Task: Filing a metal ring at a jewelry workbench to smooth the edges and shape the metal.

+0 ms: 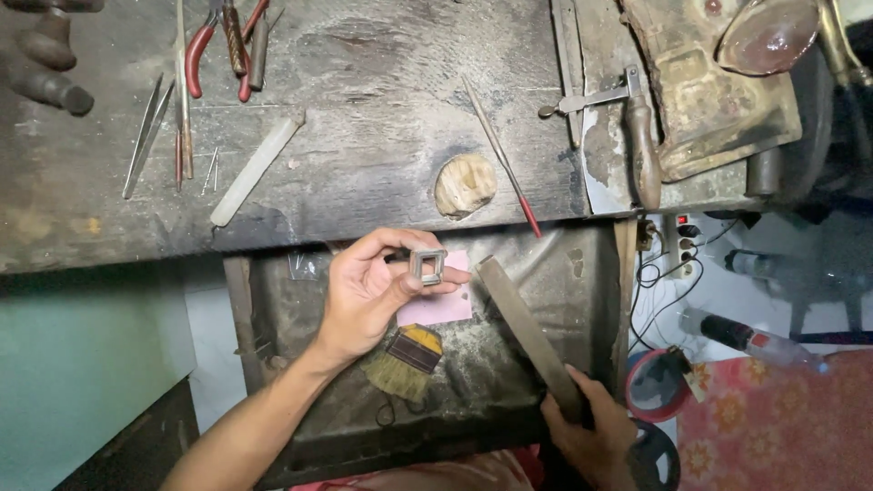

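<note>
Pinching square metal frame, left hand; right hand gripping flat file.

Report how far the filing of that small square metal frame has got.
Done: the square frame already has its shape. In hand: the left hand pinches it over the tray while the right hand holds the flat file, apart from it. Left: surface finish is too small to judge.

Silver square frame, pink paper under it, dark grey file, brush tan-bristled (dark striped ferrule), red-handled pliers, counter blackened grey-brown, floor mat red floral.
</note>
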